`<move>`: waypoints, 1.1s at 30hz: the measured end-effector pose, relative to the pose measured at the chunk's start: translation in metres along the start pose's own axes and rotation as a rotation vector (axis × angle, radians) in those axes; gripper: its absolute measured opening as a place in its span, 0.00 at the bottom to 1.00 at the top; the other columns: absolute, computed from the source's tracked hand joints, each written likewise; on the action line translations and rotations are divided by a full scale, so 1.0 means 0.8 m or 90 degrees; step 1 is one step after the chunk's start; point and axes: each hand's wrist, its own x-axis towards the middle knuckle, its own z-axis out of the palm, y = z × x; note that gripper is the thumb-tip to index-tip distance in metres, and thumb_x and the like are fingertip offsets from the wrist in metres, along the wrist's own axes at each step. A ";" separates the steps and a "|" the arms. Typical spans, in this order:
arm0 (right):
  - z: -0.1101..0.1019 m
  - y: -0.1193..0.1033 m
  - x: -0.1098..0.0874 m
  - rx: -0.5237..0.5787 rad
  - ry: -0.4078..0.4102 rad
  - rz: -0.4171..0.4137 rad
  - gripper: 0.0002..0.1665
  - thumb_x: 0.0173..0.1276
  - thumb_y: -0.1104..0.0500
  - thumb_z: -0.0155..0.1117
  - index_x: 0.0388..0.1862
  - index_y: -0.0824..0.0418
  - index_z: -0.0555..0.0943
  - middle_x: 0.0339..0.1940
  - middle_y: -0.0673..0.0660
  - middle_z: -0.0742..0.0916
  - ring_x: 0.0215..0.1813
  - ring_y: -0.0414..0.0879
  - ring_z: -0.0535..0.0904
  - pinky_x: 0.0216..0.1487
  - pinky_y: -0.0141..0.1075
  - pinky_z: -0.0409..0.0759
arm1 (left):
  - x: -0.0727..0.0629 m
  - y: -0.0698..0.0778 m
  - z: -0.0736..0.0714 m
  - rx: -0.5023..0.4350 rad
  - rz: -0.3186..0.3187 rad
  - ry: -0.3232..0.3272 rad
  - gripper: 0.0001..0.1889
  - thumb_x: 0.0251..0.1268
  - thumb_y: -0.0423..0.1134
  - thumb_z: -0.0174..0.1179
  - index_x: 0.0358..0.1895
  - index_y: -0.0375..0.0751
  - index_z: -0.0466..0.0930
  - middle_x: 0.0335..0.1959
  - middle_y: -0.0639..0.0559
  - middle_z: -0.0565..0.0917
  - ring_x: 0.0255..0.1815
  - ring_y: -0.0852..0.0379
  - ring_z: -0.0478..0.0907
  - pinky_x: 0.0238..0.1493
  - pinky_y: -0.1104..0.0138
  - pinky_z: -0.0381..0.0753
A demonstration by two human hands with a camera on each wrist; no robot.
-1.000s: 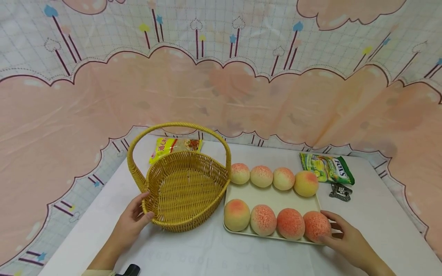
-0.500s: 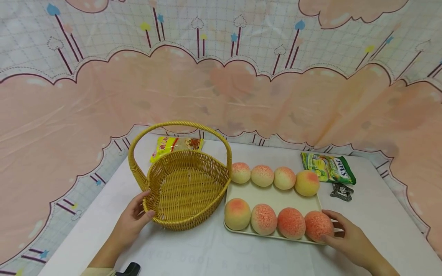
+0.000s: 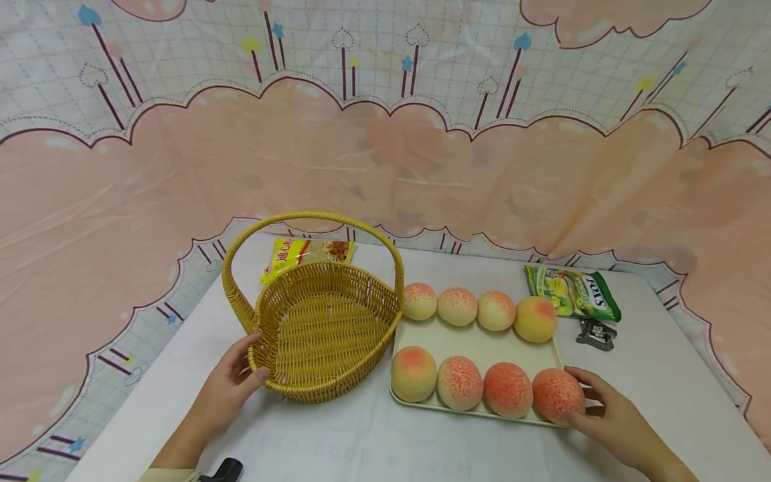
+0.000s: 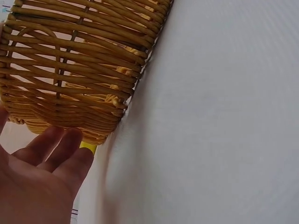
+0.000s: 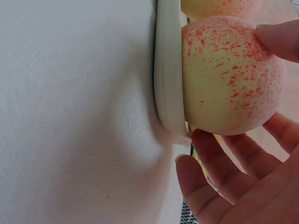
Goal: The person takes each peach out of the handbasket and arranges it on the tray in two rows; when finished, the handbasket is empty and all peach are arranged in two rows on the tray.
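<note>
A golden wicker basket [image 3: 331, 335] with a tall arched handle stands on the white table, nothing inside it. My left hand [image 3: 225, 385] grips its left side, thumb at the front rim; the left wrist view has the fingers [image 4: 74, 168] against the woven wall. To the right lies a cream tray [image 3: 470, 345] bearing two rows of peaches. The peach at its front right corner [image 3: 558, 395] is held by my right hand [image 3: 617, 418], thumb on one side and fingers round the other. In the right wrist view this peach [image 5: 229, 79] overlaps the tray's rim [image 5: 169, 70].
Behind the basket is a yellow food packet [image 3: 307, 256]. A green Fox's bag [image 3: 572, 292] lies beyond the tray's right back corner, with a small dark flat item [image 3: 596, 335] in front of it. A patterned cloth [image 3: 361, 167] hangs behind the table.
My right hand and the front right peach have shifted very slightly to the right. The basket and my left hand have stayed in place.
</note>
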 end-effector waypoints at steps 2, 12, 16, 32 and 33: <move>0.000 0.000 -0.001 0.002 0.001 -0.005 0.46 0.66 0.52 0.71 0.75 0.67 0.59 0.68 0.73 0.71 0.58 0.60 0.76 0.44 0.32 0.81 | 0.000 0.001 -0.001 0.011 0.007 0.005 0.31 0.73 0.33 0.59 0.74 0.31 0.57 0.71 0.25 0.63 0.65 0.29 0.67 0.52 0.85 0.67; -0.004 0.001 -0.005 -0.007 0.001 -0.010 0.46 0.68 0.49 0.69 0.76 0.68 0.60 0.67 0.74 0.72 0.57 0.59 0.77 0.44 0.31 0.81 | -0.003 0.006 -0.005 0.023 0.022 0.009 0.32 0.72 0.33 0.61 0.73 0.31 0.59 0.71 0.28 0.63 0.66 0.33 0.67 0.54 0.85 0.68; -0.002 0.000 -0.005 -0.001 0.002 -0.021 0.45 0.68 0.50 0.69 0.76 0.67 0.60 0.68 0.73 0.71 0.58 0.60 0.76 0.43 0.30 0.81 | -0.004 0.012 -0.012 0.071 0.008 0.009 0.32 0.72 0.38 0.62 0.73 0.32 0.60 0.72 0.32 0.64 0.67 0.35 0.68 0.59 0.77 0.71; -0.009 -0.002 -0.004 -0.037 0.028 -0.056 0.44 0.72 0.49 0.65 0.76 0.69 0.59 0.69 0.74 0.71 0.61 0.67 0.74 0.44 0.31 0.81 | -0.020 0.074 -0.032 0.288 0.098 0.066 0.30 0.59 0.43 0.73 0.63 0.37 0.75 0.57 0.42 0.79 0.56 0.42 0.76 0.54 0.39 0.75; -0.012 -0.003 -0.004 -0.047 0.036 -0.060 0.43 0.73 0.48 0.64 0.75 0.69 0.59 0.69 0.74 0.71 0.61 0.67 0.74 0.44 0.31 0.81 | -0.020 0.080 -0.029 0.291 0.108 0.063 0.29 0.59 0.43 0.73 0.63 0.37 0.76 0.56 0.43 0.80 0.56 0.42 0.76 0.54 0.39 0.75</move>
